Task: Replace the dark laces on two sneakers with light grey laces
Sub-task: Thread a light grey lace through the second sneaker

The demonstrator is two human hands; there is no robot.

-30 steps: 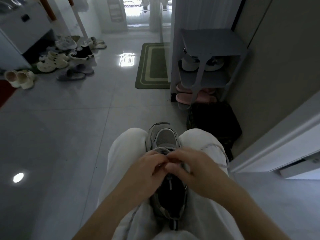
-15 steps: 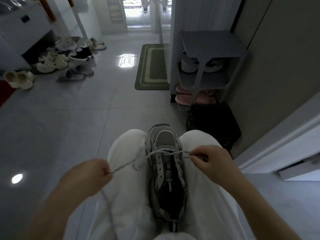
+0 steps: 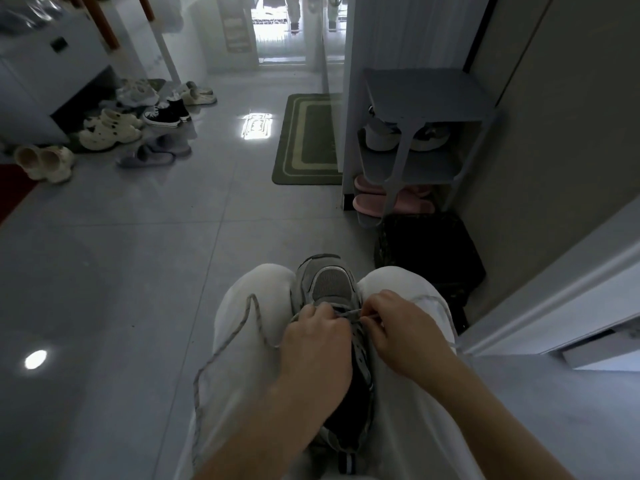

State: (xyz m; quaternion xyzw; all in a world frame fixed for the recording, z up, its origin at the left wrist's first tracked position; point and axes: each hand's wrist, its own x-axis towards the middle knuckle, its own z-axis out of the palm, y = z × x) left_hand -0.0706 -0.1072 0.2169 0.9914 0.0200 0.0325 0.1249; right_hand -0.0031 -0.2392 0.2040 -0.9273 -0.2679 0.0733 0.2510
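A grey sneaker (image 3: 327, 282) lies wedged between my knees, toe pointing away from me. A light grey lace (image 3: 239, 327) runs through its front eyelets. My left hand (image 3: 313, 344) rests over the sneaker's left side and covers the eyelets there; its fingertips are at the lace by the tongue. My right hand (image 3: 403, 329) pinches the lace end at the right eyelets. The lace's long free end loops over my left thigh and trails down towards the floor. The second sneaker is not in view.
A black bag (image 3: 429, 247) sits on the floor just beyond my right knee, under a grey shoe rack (image 3: 426, 95) with pink slippers (image 3: 367, 202). A green mat (image 3: 308, 140) lies ahead. Several shoes (image 3: 110, 129) are scattered far left. A wall and door frame (image 3: 554, 289) stand at my right.
Both hands had pulled the lace ends apart sideways; now they have come back together over the sneaker's front eyelets, and the left lace end hangs slack over my thigh.
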